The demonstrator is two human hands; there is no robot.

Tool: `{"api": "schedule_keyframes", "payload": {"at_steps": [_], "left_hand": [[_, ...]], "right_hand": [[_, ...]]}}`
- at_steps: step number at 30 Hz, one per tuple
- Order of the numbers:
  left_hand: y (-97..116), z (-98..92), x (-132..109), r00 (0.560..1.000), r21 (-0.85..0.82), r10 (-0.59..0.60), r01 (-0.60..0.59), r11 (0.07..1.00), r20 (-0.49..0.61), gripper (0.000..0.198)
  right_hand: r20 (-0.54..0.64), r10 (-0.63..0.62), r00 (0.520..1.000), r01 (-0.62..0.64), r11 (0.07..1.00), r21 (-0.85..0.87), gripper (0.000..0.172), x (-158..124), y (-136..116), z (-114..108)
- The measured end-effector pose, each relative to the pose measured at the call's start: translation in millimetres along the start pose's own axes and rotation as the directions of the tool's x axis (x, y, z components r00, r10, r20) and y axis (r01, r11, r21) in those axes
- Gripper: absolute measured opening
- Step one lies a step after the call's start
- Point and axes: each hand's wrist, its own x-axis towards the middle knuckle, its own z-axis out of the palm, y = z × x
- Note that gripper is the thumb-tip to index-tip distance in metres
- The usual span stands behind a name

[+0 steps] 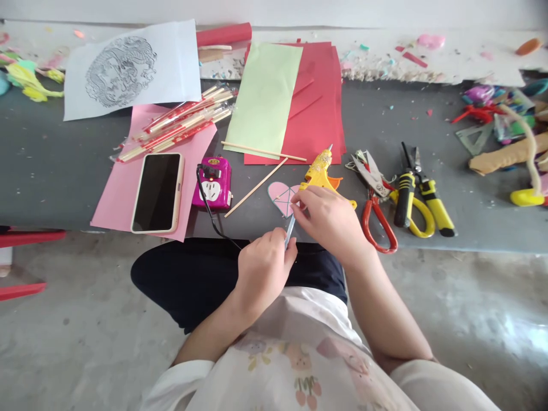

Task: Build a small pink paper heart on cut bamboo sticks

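A slim pale-blue stick (290, 229) slants between my two hands near the table's front edge; its exact kind is unclear. My left hand (262, 268) is closed around the lower end, with the thumb along it. At the upper end, the fingers of my right hand (327, 220) are pinched together. Just beyond the fingertips lies a pink paper heart (278, 194) with a dark outline and crossing lines, its right part covered by my right hand. A yellow hot glue gun (320, 168) lies behind that hand, partly hidden by it.
Red-handled scissors (378, 214) and yellow-black pliers (405, 200) lie to the right. Leftward are a wooden stick (256, 187), a purple power adapter (225, 182) with a black cord, and a phone (157, 193). Green paper (265, 97), red paper (319, 114) and packaged chopsticks (180, 123) lie behind.
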Motion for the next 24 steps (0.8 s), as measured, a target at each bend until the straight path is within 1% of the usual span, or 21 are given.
{"api": "schedule_keyframes", "payload": {"at_steps": [4,6,9,15,21,24], "left_hand": [[-2.8,-3.0,-2.1,0.999,0.001,-0.007,0.007,1.000,-0.035,0.017],[-4.2,-4.4,-2.8,0.998,-0.006,-0.008,0.007,1.000,-0.055,0.017],[-6.1,-5.7,-3.4,0.998,-0.027,-0.001,0.000,1.000,-0.067,0.017],[-12.1,-5.3,-3.6,0.996,-0.057,-0.010,0.005,0.998,-0.090,0.015],[-17.6,-8.1,-2.8,0.993,-0.069,-0.034,0.026,0.997,-0.111,0.012],[-19.2,-9.3,-2.8,0.992,-0.070,-0.040,0.031,0.997,-0.118,0.012]], "right_hand": [[0.064,0.015,0.998,-0.004,0.987,-0.160,0.014,8.4,-3.0,6.6],[0.094,0.023,0.995,-0.004,0.980,-0.197,0.016,10.0,-4.6,6.1],[0.104,0.019,0.994,0.001,0.981,-0.193,0.018,9.4,-6.3,1.7],[0.074,0.036,0.997,-0.022,0.984,-0.176,0.019,0.5,-6.9,-7.6],[0.088,0.033,0.996,-0.023,0.993,-0.113,0.016,-7.6,-6.5,-7.5],[0.087,0.024,0.996,-0.014,0.994,-0.108,0.016,-8.0,-6.2,-6.2]]}}
